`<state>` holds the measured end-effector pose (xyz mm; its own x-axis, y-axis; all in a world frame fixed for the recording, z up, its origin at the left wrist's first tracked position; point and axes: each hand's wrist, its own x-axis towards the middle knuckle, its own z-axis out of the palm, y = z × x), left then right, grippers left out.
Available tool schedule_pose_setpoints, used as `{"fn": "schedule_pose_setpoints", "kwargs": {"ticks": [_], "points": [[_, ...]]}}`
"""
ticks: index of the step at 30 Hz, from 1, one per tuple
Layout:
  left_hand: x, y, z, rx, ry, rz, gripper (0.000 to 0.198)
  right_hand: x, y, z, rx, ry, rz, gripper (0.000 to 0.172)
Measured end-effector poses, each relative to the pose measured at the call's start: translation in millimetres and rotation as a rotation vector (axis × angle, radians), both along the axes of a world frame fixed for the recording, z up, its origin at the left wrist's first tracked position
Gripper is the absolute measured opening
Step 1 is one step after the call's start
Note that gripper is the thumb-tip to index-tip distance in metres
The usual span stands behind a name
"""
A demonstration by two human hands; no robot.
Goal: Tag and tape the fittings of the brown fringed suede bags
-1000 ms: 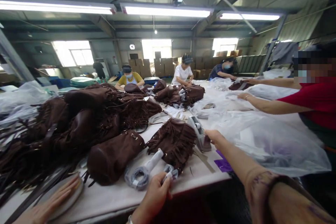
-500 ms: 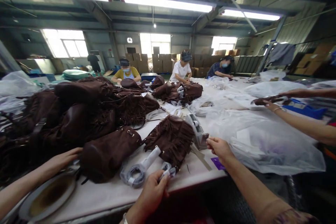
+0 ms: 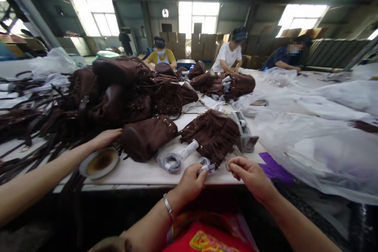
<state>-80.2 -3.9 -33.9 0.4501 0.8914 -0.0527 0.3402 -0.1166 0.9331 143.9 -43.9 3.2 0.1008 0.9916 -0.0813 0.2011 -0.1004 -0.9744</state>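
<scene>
My left hand (image 3: pixel 190 183) is closed on the white-wrapped end of a strap (image 3: pixel 204 163) at the table's front edge. The strap leads from a brown fringed bag (image 3: pixel 214 134). My right hand (image 3: pixel 251 173) is pinched shut close beside it, fingertips toward the wrapped end; what it pinches is too small to name. A grey tape dispenser (image 3: pixel 243 136) stands just beyond my right hand. A coiled, wrapped strap (image 3: pixel 173 160) lies left of my left hand. A co-worker's hand (image 3: pixel 104 138) reaches in from the left and touches a brown barrel bag (image 3: pixel 147 138).
A heap of brown fringed bags (image 3: pixel 118 86) fills the table's left half. An oval plate (image 3: pixel 99 163) lies by the front edge. Clear plastic bags (image 3: pixel 325 141) cover the right side, with a purple sheet (image 3: pixel 273 167) near me. Other people work at the far end.
My right hand has drawn back from the tape dispenser to beside my left hand. The co-worker's hand has moved from the oval plate to the barrel bag. The view has tilted down.
</scene>
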Motion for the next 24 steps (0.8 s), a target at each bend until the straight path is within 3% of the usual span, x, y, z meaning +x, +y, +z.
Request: {"fn": "schedule_pose_setpoints", "kwargs": {"ticks": [3, 7, 15, 24], "points": [[-0.3, -3.4, -3.5, 0.144, 0.052, 0.007, 0.032, -47.0, -9.4, -3.2, -0.069, 0.141, 0.102, 0.037], [-1.1, -8.7, -7.6, 0.282, 0.109, 0.019, 0.025, -74.9, -7.2, -17.2, -0.136, 0.167, 0.037, 0.044], [0.2, -13.2, -15.4, 0.450, 0.159, 0.024, 0.020, -80.1, -2.8, -35.2, -0.194, 0.138, -0.129, 0.046], [1.8, -16.4, -19.9, 0.571, 0.247, -0.003, 0.017, -76.5, -3.4, -34.1, -0.284, 0.179, -0.135, 0.043]]}}
